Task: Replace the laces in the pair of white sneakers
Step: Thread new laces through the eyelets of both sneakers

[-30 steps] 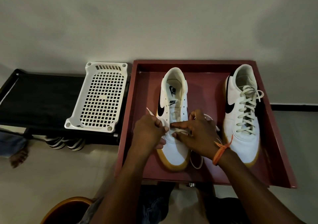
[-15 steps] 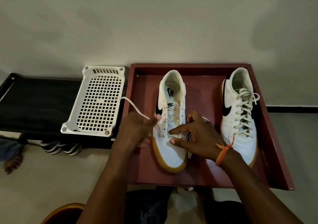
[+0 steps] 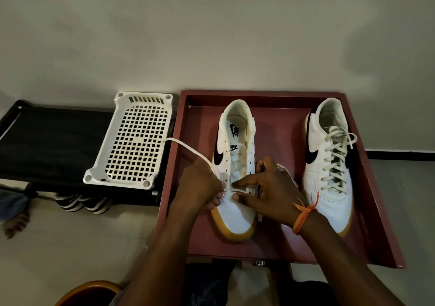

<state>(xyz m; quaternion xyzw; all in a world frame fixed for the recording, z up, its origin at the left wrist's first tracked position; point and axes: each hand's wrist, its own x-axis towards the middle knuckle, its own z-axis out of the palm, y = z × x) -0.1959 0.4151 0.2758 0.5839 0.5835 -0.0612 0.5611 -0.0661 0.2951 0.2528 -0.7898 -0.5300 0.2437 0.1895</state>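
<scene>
Two white sneakers with black swooshes stand in a dark red tray (image 3: 277, 108). The left sneaker (image 3: 236, 145) has mostly bare eyelets. The right sneaker (image 3: 329, 155) is fully laced with a cream lace. My left hand (image 3: 200, 183) grips a white lace (image 3: 186, 149) at the left sneaker's lower eyelets; its free end stretches up and left over the tray's edge. My right hand (image 3: 266, 192) pinches the sneaker's right eyelet flap, with forefinger and thumb on the tongue area. Another stretch of lace loops behind my right hand.
A white perforated plastic basket (image 3: 135, 141) lies upside down on a black bench (image 3: 47, 138) left of the tray. Striped slippers (image 3: 82, 203) sit under the bench. An orange-brown bowl rim (image 3: 89, 291) shows at the bottom left. A pale wall rises behind.
My left hand has drawn the lace out to the left, so its free end now reaches over the tray's edge toward the basket. My right hand stays on the sneaker.
</scene>
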